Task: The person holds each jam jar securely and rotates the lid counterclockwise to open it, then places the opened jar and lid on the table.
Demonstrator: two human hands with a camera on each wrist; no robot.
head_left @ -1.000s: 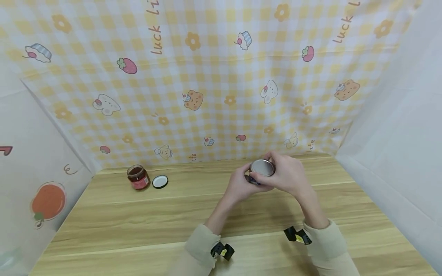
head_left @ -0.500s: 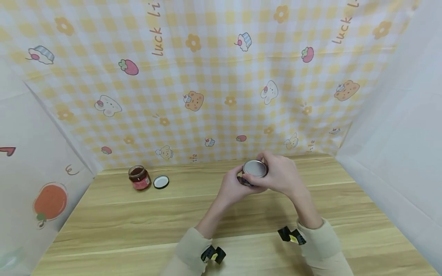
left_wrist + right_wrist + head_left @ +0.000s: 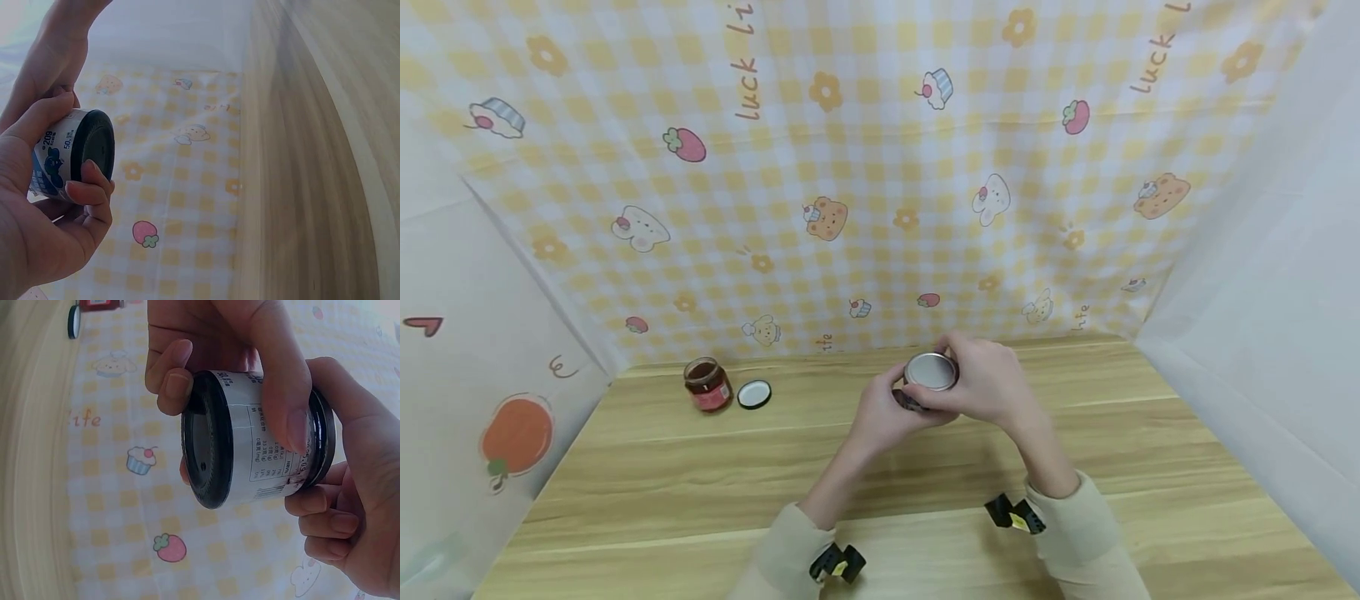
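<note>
Both hands hold a small jar (image 3: 931, 372) with a flat grey lid on top, above the table at right of centre. My left hand (image 3: 883, 412) grips its body, thumb across the white printed label (image 3: 256, 437) and fingertips at the black base (image 3: 97, 147). My right hand (image 3: 988, 379) grips the lid's dark rim (image 3: 323, 434) between thumb and curled fingers. In the left wrist view a blue cartoon figure (image 3: 53, 164) shows on the label. The jar's contents are hidden.
At the table's back left stands an open glass jar (image 3: 707, 385) of dark red contents with a red label. Just right of it lies a lid (image 3: 754, 394), white inside up. A yellow checked cloth (image 3: 880, 167) backs the wooden table (image 3: 700, 483); white sheets hang at both sides.
Both hands have moved left together with the held jar, keeping much the same grip. The open jar and the loose lid stay on the table.
</note>
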